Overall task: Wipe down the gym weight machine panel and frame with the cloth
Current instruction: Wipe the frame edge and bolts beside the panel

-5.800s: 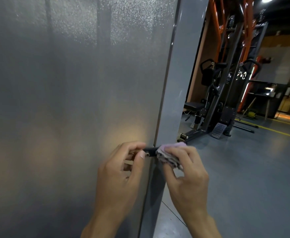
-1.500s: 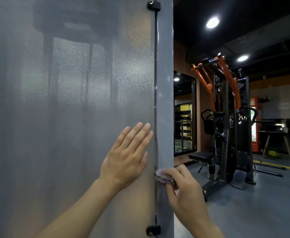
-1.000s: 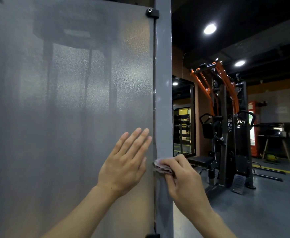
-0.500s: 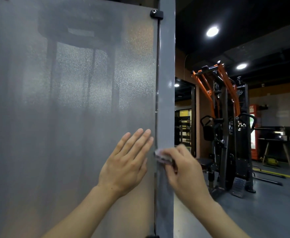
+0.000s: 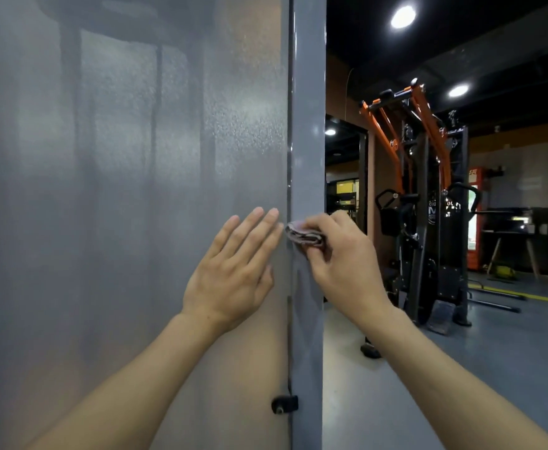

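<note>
The left hand [image 5: 233, 271] lies flat, fingers straight, on the frosted grey panel [image 5: 120, 190] at frame centre. The right hand [image 5: 344, 264] pinches a folded cloth [image 5: 302, 235] against the grey frame upright [image 5: 308, 125]. A black clip [image 5: 284, 405] sits at lower centre. An orange-and-black weight machine [image 5: 428, 190] stands at right.

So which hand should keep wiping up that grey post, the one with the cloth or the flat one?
The right hand. It already grips the cloth against the frame post, so it can probably just slide on. The left hand lies flat on the panel and holds nothing.
</note>
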